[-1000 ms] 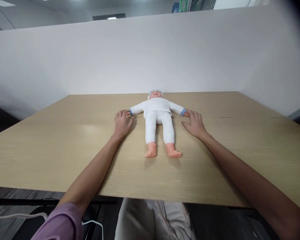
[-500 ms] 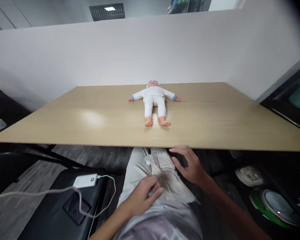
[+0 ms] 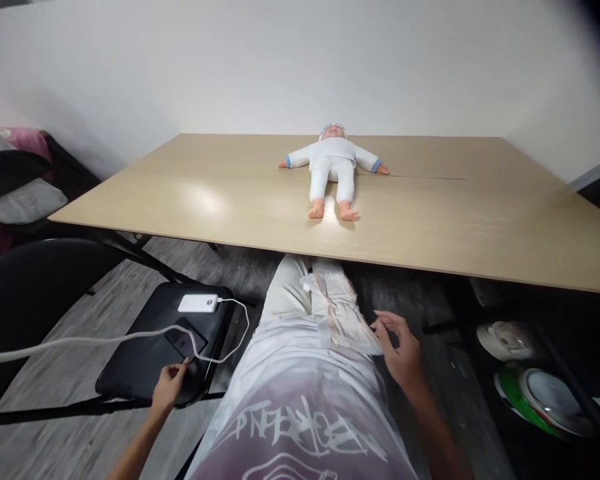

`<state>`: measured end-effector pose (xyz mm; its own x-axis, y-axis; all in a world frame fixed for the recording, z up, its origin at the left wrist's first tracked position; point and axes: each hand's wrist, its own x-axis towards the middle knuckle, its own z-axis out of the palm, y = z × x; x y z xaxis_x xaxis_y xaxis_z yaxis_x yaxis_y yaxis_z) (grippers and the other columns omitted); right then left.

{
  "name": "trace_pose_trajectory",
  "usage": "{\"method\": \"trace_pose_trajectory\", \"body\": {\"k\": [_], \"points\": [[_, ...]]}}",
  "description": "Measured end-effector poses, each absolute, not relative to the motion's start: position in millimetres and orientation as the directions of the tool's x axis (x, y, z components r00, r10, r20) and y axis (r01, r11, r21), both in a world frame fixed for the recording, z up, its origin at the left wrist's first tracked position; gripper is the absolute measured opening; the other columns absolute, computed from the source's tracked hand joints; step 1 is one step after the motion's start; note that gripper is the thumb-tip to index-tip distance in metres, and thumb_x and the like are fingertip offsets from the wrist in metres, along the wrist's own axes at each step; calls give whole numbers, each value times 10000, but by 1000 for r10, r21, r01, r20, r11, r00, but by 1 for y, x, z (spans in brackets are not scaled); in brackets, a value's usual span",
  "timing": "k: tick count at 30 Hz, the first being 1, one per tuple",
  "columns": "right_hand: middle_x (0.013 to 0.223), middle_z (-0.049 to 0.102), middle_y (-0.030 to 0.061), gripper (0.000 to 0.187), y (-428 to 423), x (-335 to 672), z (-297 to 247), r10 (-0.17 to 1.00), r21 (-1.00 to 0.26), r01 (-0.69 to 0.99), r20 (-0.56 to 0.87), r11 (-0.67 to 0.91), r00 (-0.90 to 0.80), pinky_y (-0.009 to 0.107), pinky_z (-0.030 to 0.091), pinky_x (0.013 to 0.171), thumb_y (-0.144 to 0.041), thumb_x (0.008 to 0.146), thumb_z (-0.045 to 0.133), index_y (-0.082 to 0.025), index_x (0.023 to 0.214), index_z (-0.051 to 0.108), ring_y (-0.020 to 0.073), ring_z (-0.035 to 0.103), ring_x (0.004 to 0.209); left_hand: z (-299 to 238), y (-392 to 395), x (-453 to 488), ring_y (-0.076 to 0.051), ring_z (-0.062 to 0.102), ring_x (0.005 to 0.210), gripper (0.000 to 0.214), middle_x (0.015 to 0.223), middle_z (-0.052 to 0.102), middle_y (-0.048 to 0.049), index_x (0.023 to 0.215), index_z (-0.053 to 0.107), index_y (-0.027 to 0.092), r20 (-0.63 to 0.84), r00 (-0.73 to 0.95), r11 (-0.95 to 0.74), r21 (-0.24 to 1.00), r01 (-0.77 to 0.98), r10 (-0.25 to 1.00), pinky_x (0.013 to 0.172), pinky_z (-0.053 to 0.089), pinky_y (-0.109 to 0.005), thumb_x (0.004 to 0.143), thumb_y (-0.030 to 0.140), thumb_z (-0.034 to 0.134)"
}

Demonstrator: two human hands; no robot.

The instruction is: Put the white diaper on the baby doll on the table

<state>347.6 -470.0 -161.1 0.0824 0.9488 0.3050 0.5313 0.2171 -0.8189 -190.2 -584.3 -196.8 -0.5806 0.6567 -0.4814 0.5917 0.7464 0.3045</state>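
Note:
A baby doll (image 3: 333, 168) in white clothes and a cap lies on its back on the tan table (image 3: 430, 220), arms spread. Both of my hands are below the table edge. My left hand (image 3: 169, 385) reaches down to the black chair seat (image 3: 145, 363) at my left, its fingertips touching a dark phone (image 3: 185, 340) beside a white power bank (image 3: 198, 303). My right hand (image 3: 403, 350) rests by my right thigh with fingers apart, touching the edge of a crinkled clear packet (image 3: 337, 313) lying on my lap.
A white cable (image 3: 80, 341) runs from the power bank across the chair to the left. Another black chair (image 3: 25, 287) stands at the left. Round helmets or bowls (image 3: 530, 387) lie on the floor at the right. A white wall backs the table.
My hands left the doll's arms and dropped below the table. The left one has moved from my lap to the phone on the chair. The view has tilted down.

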Motion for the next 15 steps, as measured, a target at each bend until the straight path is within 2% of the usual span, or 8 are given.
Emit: {"method": "trace_pose_trajectory", "body": {"k": [3,6,11,15], "points": [[1049,763,63,243,-466,336,-158,951,-793,544,309,273,-26,474,636,898,-364,1042,572,-285,1262,640,263,760,937,-220,-581,-205,-430,706,1099,549,948,728,-130,870,535,256,-434,-696,820,289,495,573,855,553,-503,794,797,494],[1043,765,64,249,-462,328,-160,946,-786,533,307,312,-101,440,633,890,-349,1050,565,-276,1278,632,248,757,934,-240,-583,-218,-422,689,1191,468,1132,730,-195,946,500,242,-399,-753,847,344,406,523,951,551,-484,823,693,527],[1009,757,61,261,-456,320,-168,937,-787,514,328,341,-120,371,612,876,-336,1056,565,-240,1284,646,216,747,915,-260,-587,-228,-414,703,1176,506,1165,734,-210,1012,528,212,-403,-774,860,370,350,488,1013,544,-482,812,677,549],[1043,753,65,266,-454,318,-172,944,-799,504,303,328,-134,371,600,888,-349,1058,566,-245,1289,648,217,739,929,-268,-588,-228,-429,680,1224,561,1229,718,-252,1104,574,170,-378,-816,882,357,306,436,1036,531,-518,923,665,381]]}}
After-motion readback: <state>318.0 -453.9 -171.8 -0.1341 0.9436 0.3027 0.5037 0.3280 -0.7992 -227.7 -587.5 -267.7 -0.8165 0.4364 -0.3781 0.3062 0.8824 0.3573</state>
